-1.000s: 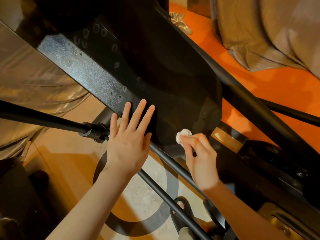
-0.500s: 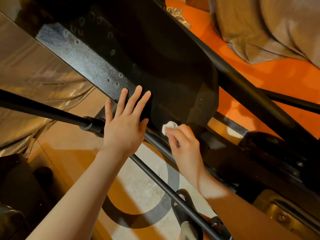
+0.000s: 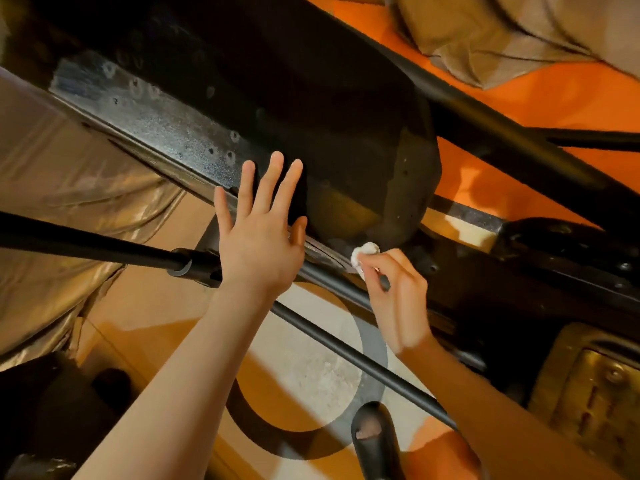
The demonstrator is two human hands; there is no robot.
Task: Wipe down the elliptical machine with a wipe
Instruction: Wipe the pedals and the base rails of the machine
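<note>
Item: glossy black moulded shroud of the elliptical machine [image 3: 346, 140], running from eleven o'clock down to the centre of our view. Its surface carries pale dried spots and a dusty grey band along the lower edge at ten o'clock.

Item: small crumpled white wipe [image 3: 363, 254], just right of centre, pressed against the lower rim of the shroud where it meets the black frame rail.

Item: right hand [image 3: 398, 306], at four o'clock from the wipe. Its fingers [image 3: 377, 263] are curled and pinch the wipe between thumb and fingertips; nothing else is held.

Item: left hand [image 3: 258, 244], at nine o'clock from the wipe. Its fingers are straight and spread, holding nothing; the palm lies flat against the shroud's lower edge, and we judge it to be bracing the body.

Item: thin black metal tube [image 3: 346, 348], slanting toward five o'clock beneath both wrists; a second black bar [image 3: 86, 244] enters from nine o'clock.

Item: orange floor [image 3: 554, 109] at two o'clock, with tan draped fabric [image 3: 502, 32] at one o'clock.

Step in hand, as we judge it: wiping the bottom rim of the shroud, with much of the panel's spotted face toward eleven o'clock not yet cleaned.

Next move calls for: firm pressure on the wipe, a stroke along the rim, and care to keep the small wad from slipping out of the pinch at the rail joint.
</note>
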